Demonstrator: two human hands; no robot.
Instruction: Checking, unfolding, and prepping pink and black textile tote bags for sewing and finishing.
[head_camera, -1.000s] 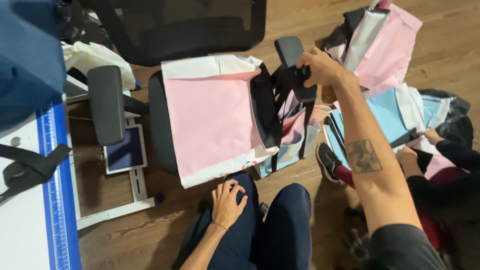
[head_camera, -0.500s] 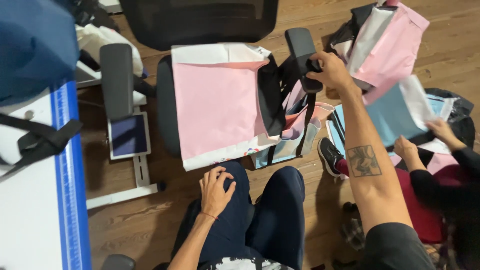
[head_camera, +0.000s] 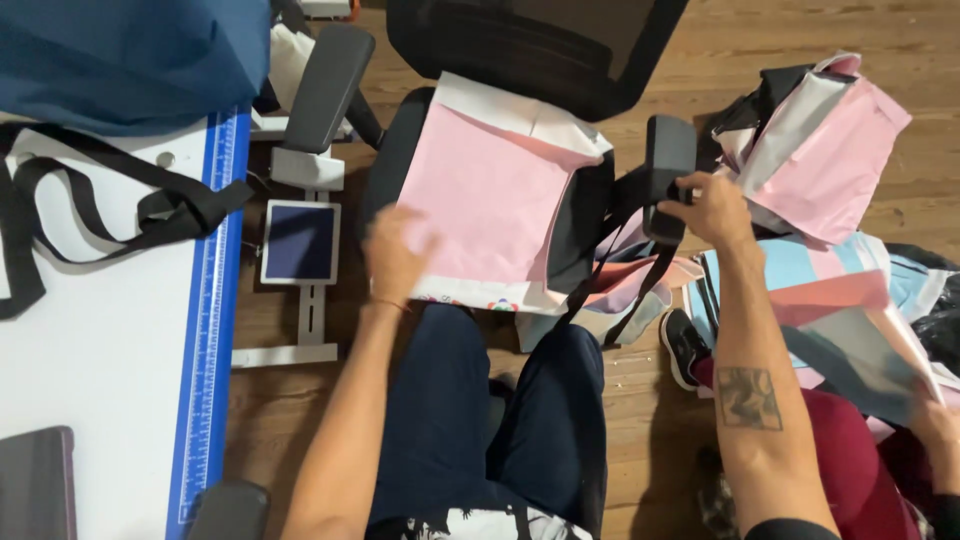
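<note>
- My left hand (head_camera: 395, 250) hovers blurred at the near left edge of the pink bag (head_camera: 490, 195) lying flat on the office chair (head_camera: 540, 50) seat; my fingers look loosely spread, though I cannot tell whether they touch the fabric.
- My right hand (head_camera: 712, 208) is wrapped around the chair's black right armrest (head_camera: 668, 170), fingers curled closed over its near end.
- The pink bag is a flat rectangle with a white band folded along its far edge and a thin strip of coloured print at its near edge, just above my knees.
- Black straps (head_camera: 610, 270) and more pink and white fabric spill off the seat's right side, hanging between the seat and the armrest.
- To the right on the wooden floor (head_camera: 660, 400), a heap of pink and white bags (head_camera: 820, 150) is propped up, with black fabric showing behind it.
- Nearer me on that side lie flat light-blue, pink and grey bags (head_camera: 850, 310); another person's hand (head_camera: 935, 425) grips their near right corner, a dark red sleeve beside it.
- The chair's left armrest (head_camera: 325, 85) stands between the seat and the white table (head_camera: 100, 350) with its blue ruler edge (head_camera: 205, 330).
- A navy bag (head_camera: 130, 55) sits on the table with black straps trailing across it.
- A small square dark-screened panel in a white frame (head_camera: 298, 242) sits on the floor by the table.
</note>
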